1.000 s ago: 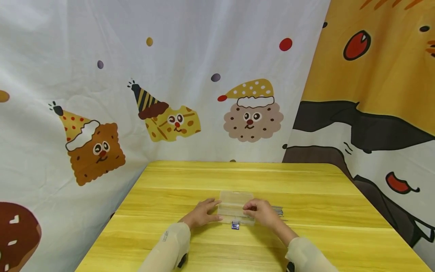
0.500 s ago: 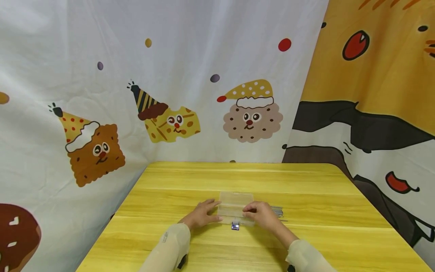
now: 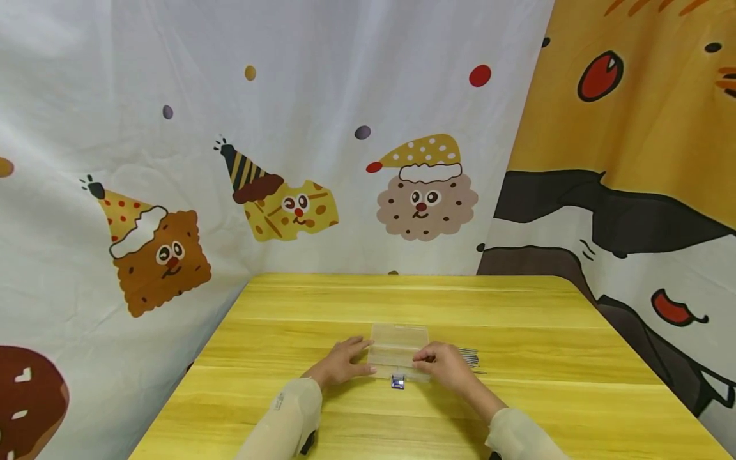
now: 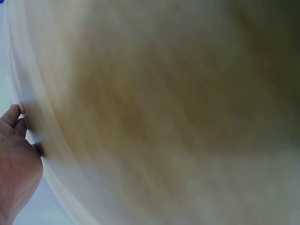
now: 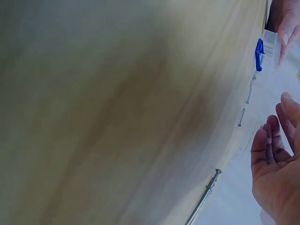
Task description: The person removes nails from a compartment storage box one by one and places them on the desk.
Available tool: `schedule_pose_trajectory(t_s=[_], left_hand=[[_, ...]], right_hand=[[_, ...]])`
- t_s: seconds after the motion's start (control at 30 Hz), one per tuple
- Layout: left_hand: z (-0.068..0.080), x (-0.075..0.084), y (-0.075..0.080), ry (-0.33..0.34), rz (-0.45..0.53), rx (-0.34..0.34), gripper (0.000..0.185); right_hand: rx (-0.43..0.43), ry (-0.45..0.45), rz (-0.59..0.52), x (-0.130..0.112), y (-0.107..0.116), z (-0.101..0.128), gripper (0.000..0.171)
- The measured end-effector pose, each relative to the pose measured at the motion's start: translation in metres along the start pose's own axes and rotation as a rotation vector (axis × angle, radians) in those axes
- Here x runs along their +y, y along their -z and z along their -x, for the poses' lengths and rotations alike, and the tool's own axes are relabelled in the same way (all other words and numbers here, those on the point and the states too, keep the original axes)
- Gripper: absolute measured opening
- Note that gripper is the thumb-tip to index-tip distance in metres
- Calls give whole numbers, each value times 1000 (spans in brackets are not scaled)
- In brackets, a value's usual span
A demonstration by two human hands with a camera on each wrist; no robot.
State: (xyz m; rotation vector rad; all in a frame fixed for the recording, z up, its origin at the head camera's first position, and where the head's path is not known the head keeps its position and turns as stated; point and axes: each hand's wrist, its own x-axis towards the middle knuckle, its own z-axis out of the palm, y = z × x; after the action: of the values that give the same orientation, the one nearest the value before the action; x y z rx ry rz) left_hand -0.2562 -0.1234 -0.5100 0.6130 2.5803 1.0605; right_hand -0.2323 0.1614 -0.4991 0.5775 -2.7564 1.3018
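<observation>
A clear plastic box [image 3: 397,354] with a blue latch [image 3: 397,382] lies unfolded on the table. My left hand [image 3: 344,361] rests against its left side, thumb and forefinger spread and fairly straight along the edge. Over the box's right end is my right hand [image 3: 445,364], its fingertips bent close together; whether anything lies between them is hidden. In the right wrist view, a couple of thin nails [image 5: 241,117] show along the box beside the blue latch [image 5: 259,55]. The left wrist view catches only part of the left hand [image 4: 18,154] at its edge.
Right of the box, partly behind the right hand, lies a bundle of metal nails [image 3: 469,356], with one apart just below it. The wood-grain table [image 3: 322,300] meets a cartoon-printed curtain [image 3: 322,96] behind and at the sides.
My right hand's fingertips have shifted slightly down and to the right over the box. The left hand stays at the box's left side.
</observation>
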Motion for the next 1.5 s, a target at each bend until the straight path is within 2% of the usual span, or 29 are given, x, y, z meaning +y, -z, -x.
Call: schedule_pose_trajectory(t_s=[0.47,0.77,1.03,1.2,1.33,1.5], left_hand=[[1,1,0,-11,-12,0,72],[2,3,-1,10,-27,8,71],[1,2,-1,18,-23,6,72],[-1,1,-2,13,-18,9,72],[-1,0,-2,-1,-21,11,71],[-1,0,-2,-8,-29,10,71]], right_hand=[[28,-4,14,-2,-4,-4,6],[-28,-13,-15,-3,-6,-12,10],[-77,82,70,-3,-7,-15,10],[-105,98,85,-3,-8,-16,12],[-117,131,128,1,-9,-16,7],[-144,179,147,3,-7,-17,13]])
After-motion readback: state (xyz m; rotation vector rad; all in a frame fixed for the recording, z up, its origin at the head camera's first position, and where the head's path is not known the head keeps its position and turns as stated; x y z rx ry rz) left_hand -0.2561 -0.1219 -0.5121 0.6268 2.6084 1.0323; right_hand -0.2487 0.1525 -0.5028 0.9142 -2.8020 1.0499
